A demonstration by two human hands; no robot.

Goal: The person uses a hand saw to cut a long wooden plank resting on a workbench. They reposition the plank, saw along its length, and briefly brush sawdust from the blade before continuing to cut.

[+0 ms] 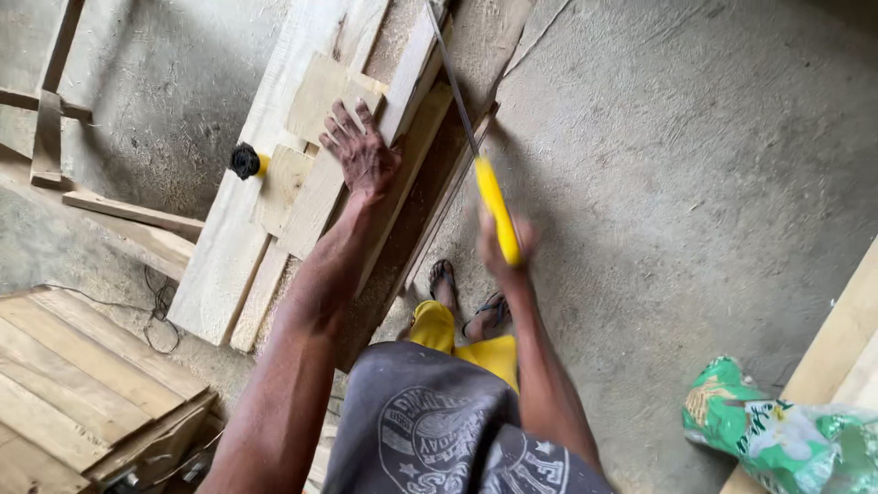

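A black-and-yellow tool (247,162) sits at the bench's (215,274) left edge; the left hand (361,151) presses flat, fingers spread, on a wood plank (311,206); the right hand (505,245) wraps the yellow-handled saw (489,197) over the right edge; bare concrete floor (695,183) opens rightward.

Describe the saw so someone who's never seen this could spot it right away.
Start at the long pale plank lying on the concrete floor. Along its right edge the right hand grips the saw. It is the only thing with a bright yellow handle and a thin grey blade; everything beside it is bare wood.
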